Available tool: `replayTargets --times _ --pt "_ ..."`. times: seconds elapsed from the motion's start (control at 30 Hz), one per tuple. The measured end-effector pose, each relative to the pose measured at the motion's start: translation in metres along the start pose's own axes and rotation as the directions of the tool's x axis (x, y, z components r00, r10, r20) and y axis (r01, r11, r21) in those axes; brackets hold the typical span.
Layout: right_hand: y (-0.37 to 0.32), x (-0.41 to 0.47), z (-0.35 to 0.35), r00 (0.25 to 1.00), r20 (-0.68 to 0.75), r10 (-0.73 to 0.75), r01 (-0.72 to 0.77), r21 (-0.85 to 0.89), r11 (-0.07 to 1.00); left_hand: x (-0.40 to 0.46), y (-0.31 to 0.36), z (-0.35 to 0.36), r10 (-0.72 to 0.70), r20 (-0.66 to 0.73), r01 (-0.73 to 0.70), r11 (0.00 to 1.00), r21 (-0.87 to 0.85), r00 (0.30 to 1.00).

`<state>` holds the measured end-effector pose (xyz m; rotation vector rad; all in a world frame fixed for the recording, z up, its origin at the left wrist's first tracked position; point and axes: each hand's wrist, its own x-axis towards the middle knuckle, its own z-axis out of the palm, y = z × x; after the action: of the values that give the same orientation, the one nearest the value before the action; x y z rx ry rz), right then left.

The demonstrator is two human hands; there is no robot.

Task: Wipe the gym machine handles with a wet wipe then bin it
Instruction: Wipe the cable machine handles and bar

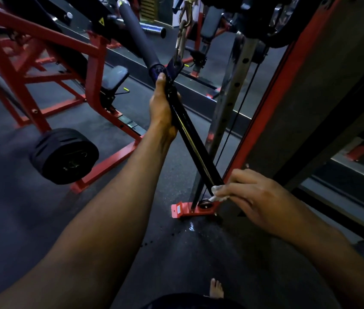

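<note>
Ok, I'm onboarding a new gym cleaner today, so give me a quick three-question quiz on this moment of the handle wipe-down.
1. True or false: the left hand grips the black bar near its middle joint.
2. Where is the wet wipe?
A. on the floor
B. pinched in the right hand at the bar's lower end
C. draped over the weight plate
3. Fill in: the bar hangs by a metal ____ at the top.

Key: 1 true; 2 B; 3 clip
</note>
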<state>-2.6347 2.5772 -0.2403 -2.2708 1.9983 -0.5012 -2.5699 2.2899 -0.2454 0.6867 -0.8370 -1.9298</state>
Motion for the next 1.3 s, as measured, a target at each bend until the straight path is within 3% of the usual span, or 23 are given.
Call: replayTargets --times 0.1,0.3,0.4,0.47,0.57,0.67,0.8,0.87,0.93,1.07,1.13,1.23,1.3 --pt "0.006 0.000 -0.013 0.998 -0.011 0.058 -0.057 0.086 0.995 0.002 0.001 0.000 0.011 -0.016 -0.011 1.000 -0.012 1.000" --pt "0.001 0.023 -0.034 0.928 -0.300 0.221 -0.114 0.336 0.935 0.015 0.000 -0.001 -0.041 -0.045 0.039 0.999 -0.030 0.998" --pt "-0.001 0.028 -0.018 0.882 -0.292 0.371 -0.208 0.466 0.860 0.015 0.003 0.002 -0.031 -0.074 0.027 0.998 -0.056 0.997" --pt "-0.004 0.022 -0.007 0.873 -0.190 0.450 -0.245 0.627 0.740 0.019 0.004 -0.002 -0.028 -0.060 0.024 0.998 -0.064 0.998" --pt "-0.004 0.001 0.006 0.846 -0.015 0.533 -0.282 0.836 0.471 0.022 0.002 -0.005 -0.026 -0.018 0.025 0.998 -0.058 1.000" --pt "-0.003 -0.015 0.030 0.814 0.095 0.573 -0.351 0.867 0.354 0.019 -0.004 -0.005 -0.021 0.003 0.021 0.998 -0.056 1.000" --pt "-0.007 -0.014 0.064 0.674 0.135 0.727 -0.256 0.965 0.059 0.012 -0.013 0.004 -0.021 -0.010 0.021 1.000 -0.022 1.000" --pt "-0.010 -0.012 0.077 0.644 0.145 0.751 -0.224 0.975 0.004 0.003 -0.018 0.008 -0.024 0.004 0.024 0.999 0.023 1.000" --pt "-0.014 -0.007 0.082 0.654 0.141 0.743 -0.227 0.974 0.015 -0.010 -0.021 0.010 -0.054 0.066 0.052 0.998 0.031 0.996" --pt "-0.018 0.012 0.067 0.724 0.058 0.687 -0.262 0.945 0.196 -0.037 -0.019 0.019 -0.135 0.185 0.128 0.990 0.050 0.973" --pt "-0.019 0.023 0.048 0.756 -0.007 0.654 -0.234 0.931 0.280 -0.051 -0.017 0.017 -0.176 0.245 0.130 0.973 0.190 0.953" --pt "-0.021 0.035 0.013 0.804 -0.152 0.575 -0.192 0.848 0.493 -0.063 -0.006 0.000 -0.088 0.323 -0.109 0.832 0.545 0.942" --pt "-0.019 0.046 -0.004 0.825 -0.259 0.503 -0.127 0.781 0.611 -0.063 0.009 -0.017 0.219 0.371 -0.424 0.603 0.676 0.903"
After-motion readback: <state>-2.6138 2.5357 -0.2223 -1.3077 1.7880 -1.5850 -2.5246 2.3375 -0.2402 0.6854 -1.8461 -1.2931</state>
